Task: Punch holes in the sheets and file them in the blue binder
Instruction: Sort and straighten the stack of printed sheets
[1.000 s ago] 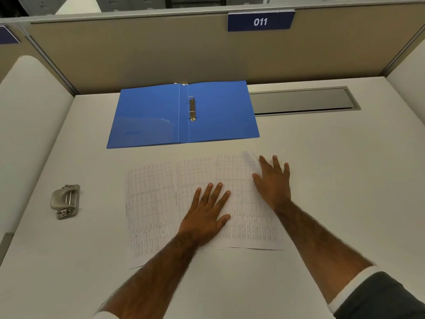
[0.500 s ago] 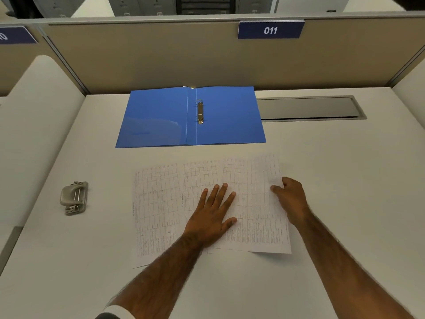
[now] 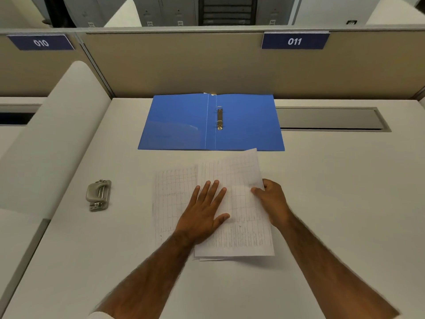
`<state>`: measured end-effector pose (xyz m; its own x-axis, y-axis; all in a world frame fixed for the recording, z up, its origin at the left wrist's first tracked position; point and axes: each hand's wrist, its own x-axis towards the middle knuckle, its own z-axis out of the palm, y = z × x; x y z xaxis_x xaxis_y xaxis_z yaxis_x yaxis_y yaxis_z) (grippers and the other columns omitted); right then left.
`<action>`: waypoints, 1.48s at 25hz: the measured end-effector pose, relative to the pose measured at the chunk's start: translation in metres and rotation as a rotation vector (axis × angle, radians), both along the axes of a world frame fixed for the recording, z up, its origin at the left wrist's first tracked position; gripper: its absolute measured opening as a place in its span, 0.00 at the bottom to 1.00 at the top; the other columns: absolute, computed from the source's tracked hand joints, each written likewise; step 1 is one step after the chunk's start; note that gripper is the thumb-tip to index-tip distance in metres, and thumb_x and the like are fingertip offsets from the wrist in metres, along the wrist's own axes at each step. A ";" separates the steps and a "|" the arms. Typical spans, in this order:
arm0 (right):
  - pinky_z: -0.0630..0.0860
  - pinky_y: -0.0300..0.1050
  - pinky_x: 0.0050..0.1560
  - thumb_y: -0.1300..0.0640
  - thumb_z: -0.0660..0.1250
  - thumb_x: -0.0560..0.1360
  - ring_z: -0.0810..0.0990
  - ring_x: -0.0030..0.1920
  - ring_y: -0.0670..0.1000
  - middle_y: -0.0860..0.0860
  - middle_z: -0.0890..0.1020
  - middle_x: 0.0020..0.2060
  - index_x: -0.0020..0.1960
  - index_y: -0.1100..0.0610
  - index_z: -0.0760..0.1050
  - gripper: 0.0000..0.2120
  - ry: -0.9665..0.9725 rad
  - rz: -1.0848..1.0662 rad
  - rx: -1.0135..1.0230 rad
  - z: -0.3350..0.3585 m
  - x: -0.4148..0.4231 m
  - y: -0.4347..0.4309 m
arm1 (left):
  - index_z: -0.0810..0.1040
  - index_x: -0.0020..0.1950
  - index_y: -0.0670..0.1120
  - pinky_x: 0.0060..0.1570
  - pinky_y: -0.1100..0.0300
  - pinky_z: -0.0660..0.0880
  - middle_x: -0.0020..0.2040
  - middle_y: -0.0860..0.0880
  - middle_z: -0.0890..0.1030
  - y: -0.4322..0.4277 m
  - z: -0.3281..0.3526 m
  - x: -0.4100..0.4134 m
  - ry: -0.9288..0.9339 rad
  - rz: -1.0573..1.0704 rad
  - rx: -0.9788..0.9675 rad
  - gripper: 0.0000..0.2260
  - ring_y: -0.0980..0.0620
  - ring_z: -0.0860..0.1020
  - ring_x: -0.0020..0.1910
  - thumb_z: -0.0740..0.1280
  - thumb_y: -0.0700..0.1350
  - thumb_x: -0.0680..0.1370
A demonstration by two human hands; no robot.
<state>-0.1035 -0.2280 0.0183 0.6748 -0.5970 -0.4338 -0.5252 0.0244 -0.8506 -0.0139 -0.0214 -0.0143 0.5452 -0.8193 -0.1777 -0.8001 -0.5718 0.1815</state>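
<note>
A grey hole punch (image 3: pixel 98 195) sits at the left of the white bench (image 3: pixel 345 203), well apart from the printed sheets (image 3: pixel 174 199) fanned out before the person. The left hand (image 3: pixel 202 217) lies flat on the sheets, its fingers (image 3: pixel 215 189) straight and slightly spread, pressing down. Beyond them the blue binder (image 3: pixel 248 125) lies open against the partition, its ring mechanism (image 3: pixel 219 118) exposed beside the spine. The right hand (image 3: pixel 273 201) pinches the right edge of the top sheet (image 3: pixel 241 203) between thumb and curled fingers, and that edge is raised off the bench. A metal cable slot (image 3: pixel 328 118) lies just right of the binder.
</note>
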 end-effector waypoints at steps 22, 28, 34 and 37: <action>0.36 0.57 0.77 0.19 0.27 0.61 0.41 0.81 0.55 0.50 0.42 0.81 0.81 0.44 0.43 0.54 0.335 0.598 -0.776 -0.027 0.001 -0.002 | 0.37 0.81 0.54 0.78 0.44 0.37 0.81 0.51 0.34 0.002 -0.024 -0.009 0.011 0.013 0.021 0.34 0.49 0.33 0.79 0.42 0.68 0.81; 0.58 0.53 0.78 0.42 0.48 0.84 0.65 0.76 0.53 0.50 0.70 0.75 0.76 0.48 0.65 0.24 0.091 0.396 -0.321 -0.008 0.005 0.001 | 0.37 0.81 0.54 0.78 0.44 0.39 0.81 0.51 0.33 0.003 -0.025 -0.008 0.011 0.001 0.022 0.33 0.49 0.33 0.79 0.42 0.68 0.81; 0.65 0.51 0.74 0.51 0.57 0.84 0.70 0.73 0.55 0.53 0.72 0.74 0.74 0.56 0.69 0.21 0.058 0.213 -0.286 -0.006 0.031 -0.051 | 0.36 0.81 0.54 0.78 0.45 0.36 0.80 0.51 0.32 0.003 -0.025 -0.008 0.011 0.003 0.037 0.34 0.49 0.32 0.79 0.42 0.68 0.81; 0.52 0.55 0.77 0.45 0.53 0.84 0.53 0.80 0.56 0.51 0.58 0.80 0.78 0.51 0.61 0.24 0.229 0.489 -0.581 -0.013 0.046 -0.060 | 0.36 0.81 0.54 0.78 0.45 0.36 0.80 0.51 0.31 0.002 -0.025 -0.007 0.007 0.008 0.036 0.33 0.49 0.32 0.79 0.42 0.68 0.81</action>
<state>-0.0579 -0.2884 0.0052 0.8507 -0.4291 -0.3036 -0.5252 -0.6688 -0.5262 -0.0212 -0.0196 -0.0390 0.5502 -0.8081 -0.2105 -0.7944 -0.5842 0.1660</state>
